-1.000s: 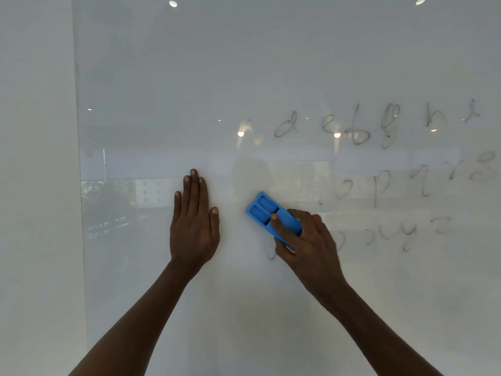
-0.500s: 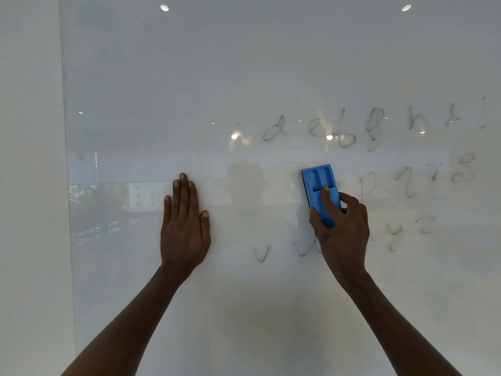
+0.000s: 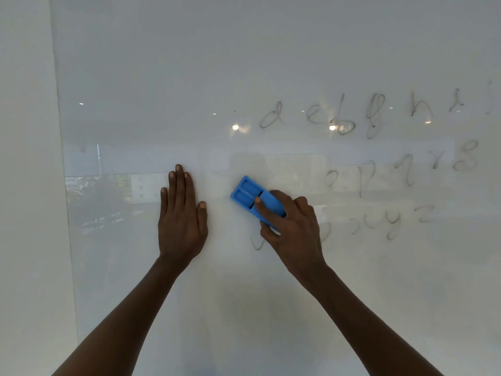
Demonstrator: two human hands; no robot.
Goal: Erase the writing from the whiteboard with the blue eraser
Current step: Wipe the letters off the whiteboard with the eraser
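A glossy whiteboard fills the head view. Faint grey handwritten letters run in three rows across its right half. My right hand grips the blue eraser and presses it flat on the board, tilted up to the left, just left of the middle row. A small leftover stroke shows below the eraser, partly hidden by my hand. My left hand lies flat on the board with fingers together, a short way left of the eraser, holding nothing.
The board's left edge meets a plain white wall. Reflected ceiling lights and a window reflection show on the board's surface.
My right hand has swept the eraser from the middle row back down and to the left, tilting it. A second stroke in the bottom row is now gone or covered. My left hand stays put.
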